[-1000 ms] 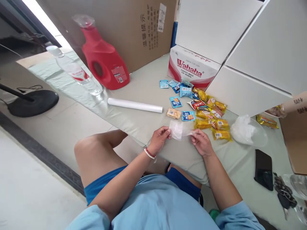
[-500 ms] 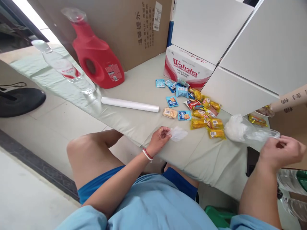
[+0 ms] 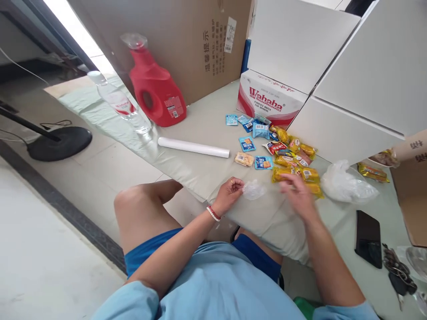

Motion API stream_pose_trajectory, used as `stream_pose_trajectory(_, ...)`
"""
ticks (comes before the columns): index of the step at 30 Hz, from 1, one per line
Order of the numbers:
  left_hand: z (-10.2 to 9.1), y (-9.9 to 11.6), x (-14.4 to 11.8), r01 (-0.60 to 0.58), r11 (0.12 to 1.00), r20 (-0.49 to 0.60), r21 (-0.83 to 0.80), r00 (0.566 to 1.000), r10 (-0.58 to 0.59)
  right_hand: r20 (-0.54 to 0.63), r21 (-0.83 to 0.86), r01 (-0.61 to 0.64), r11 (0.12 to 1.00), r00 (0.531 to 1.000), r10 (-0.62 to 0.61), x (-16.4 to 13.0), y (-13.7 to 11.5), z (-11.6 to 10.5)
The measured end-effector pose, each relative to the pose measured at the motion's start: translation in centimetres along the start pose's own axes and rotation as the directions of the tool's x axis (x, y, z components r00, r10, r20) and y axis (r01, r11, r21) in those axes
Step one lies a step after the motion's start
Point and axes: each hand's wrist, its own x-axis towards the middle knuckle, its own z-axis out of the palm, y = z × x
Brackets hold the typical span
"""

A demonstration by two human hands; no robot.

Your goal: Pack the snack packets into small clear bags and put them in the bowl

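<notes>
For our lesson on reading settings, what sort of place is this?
Probably a room in a home, though a small shop or workspace is possible: a cloth-covered table holds loose snack packets and a black phone.

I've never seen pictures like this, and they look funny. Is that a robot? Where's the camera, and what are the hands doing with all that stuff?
No robot here: these are a person's own two bare hands. The camera sits on their head, looking forward and down, so you see roughly what they see. The left hand pinches some clear plastic. The right hand is blurry beside the yellow packets; I can't tell whether it holds anything. On the table are also blue packets, a white roll, a bottle, a red jug and a phone.
</notes>
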Motion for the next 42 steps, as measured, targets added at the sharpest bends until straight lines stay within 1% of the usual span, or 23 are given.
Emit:
stream_pose_trajectory(1,0.0,0.1,-0.1,-0.003,1.0,0.017,0.023,1.0,0.003,0.135,0.095,-0.004,0.995,0.991,-0.009,-0.3,-0.4,2.7)
stream_pose_trajectory(2,0.0,0.2,-0.2,-0.003,0.999,0.031,0.038,1.0,0.002,0.222,0.149,0.0,0.989,0.975,-0.034,-0.4,-0.5,5.0)
stream_pose_trajectory(3,-0.1,0.3,-0.2,0.002,0.999,0.034,0.043,0.999,-0.004,0.255,0.186,0.002,0.983,0.966,-0.05,-0.4,-0.4,6.8)
stream_pose_trajectory(5,0.0,0.4,-0.3,0.024,0.999,0.018,0.032,1.0,-0.024,0.215,0.242,-0.012,0.97,0.976,-0.041,-0.2,0.4,8.6)
stream_pose_trajectory(8,0.0,0.3,-0.2,0.048,0.998,-0.046,-0.028,0.998,-0.049,0.087,0.414,-0.138,0.9,0.99,0.112,0.1,2.2,7.9)
stream_pose_trajectory(10,0.0,0.2,0.0,0.038,0.997,-0.092,-0.069,0.995,-0.044,0.056,0.585,-0.233,0.777,0.967,0.248,0.1,3.2,6.5)
stream_pose_trajectory(12,0.0,0.0,0.2,0.029,0.994,-0.134,-0.108,0.99,-0.044,0.064,0.738,-0.265,0.621,0.943,0.326,0.1,3.6,5.3)
stream_pose_trajectory(15,-0.2,0.1,0.1,0.028,0.988,-0.156,-0.153,0.986,-0.052,0.109,0.852,-0.257,0.456,0.939,0.326,0.1,3.3,4.4)
stream_pose_trajectory(18,-0.4,0.8,-0.2,0.02,0.989,-0.155,-0.148,0.987,-0.044,0.164,0.871,-0.291,0.396,0.932,0.325,0.1,2.7,4.1)
stream_pose_trajectory(21,-0.3,1.9,0.2,0.01,0.999,-0.155,-0.046,0.988,-0.017,0.231,0.875,-0.345,0.339,0.914,0.333,0.0,2.6,3.9)
stream_pose_trajectory(23,0.2,2.8,0.8,0.044,0.998,-0.094,-0.038,0.994,-0.047,0.32,0.868,-0.408,0.283,0.895,0.31,-0.1,2.8,3.7)
stream_pose_trajectory(25,1.2,3.5,1.5,0.15,0.983,0.071,-0.103,0.987,-0.143,0.412,0.847,-0.476,0.234,0.868,0.276,-0.2,3.0,3.5)
stream_pose_trajectory(26,1.9,3.8,1.7,0.218,0.968,0.186,-0.127,0.964,-0.192,0.444,0.836,-0.504,0.219,0.854,0.269,-0.2,3.0,3.5)
stream_pose_trajectory(28,3.2,4.1,2.0,0.323,0.94,0.406,-0.105,0.877,-0.256,0.475,0.814,-0.54,0.213,0.831,0.289,-0.2,3.0,3.5)
stream_pose_trajectory(29,3.7,4.2,2.0,0.343,0.936,0.472,-0.075,0.839,-0.27,0.469,0.809,-0.545,0.22,0.825,0.316,-0.1,3.0,3.5)
stream_pose_trajectory(30,4.1,4.2,2.1,0.345,0.937,0.498,-0.052,0.823,-0.275,0.453,0.808,-0.543,0.23,0.821,0.348,0.0,2.9,3.5)
stream_pose_trajectory(31,4.4,4.2,2.1,0.341,0.939,0.481,-0.05,0.832,-0.276,0.425,0.811,-0.533,0.241,0.82,0.382,0.2,2.8,3.5)
stream_pose_trajectory(33,4.5,4.1,2.3,0.332,0.937,0.356,-0.107,0.893,-0.276,0.375,0.823,-0.507,0.256,0.823,0.427,0.4,2.7,3.3)
stream_pose_trajectory(35,4.1,3.8,2.7,0.312,0.934,0.205,-0.176,0.939,-0.275,0.386,0.811,-0.515,0.278,0.827,0.408,0.5,2.6,3.2)
stream_pose_trajectory(37,3.5,3.5,3.1,0.258,0.95,0.081,-0.176,0.966,-0.247,0.454,0.748,-0.566,0.347,0.817,0.355,0.5,2.8,3.3)
stream_pose_trajectory(39,2.8,3.3,3.4,0.195,0.973,-0.024,-0.124,0.98,-0.199,0.477,0.667,-0.594,0.449,0.804,0.355,0.4,3.2,3.7)
stream_pose_trajectory(41,2.2,3.1,3.6,0.171,0.982,-0.1,-0.084,0.979,-0.179,0.38,0.61,-0.561,0.559,0.827,0.414,0.4,3.7,4.2)
stream_pose_trajectory(42,1.9,3.0,3.6,0.177,0.981,-0.124,-0.079,0.975,-0.186,0.273,0.587,-0.51,0.629,0.856,0.439,0.4,4.0,4.4)
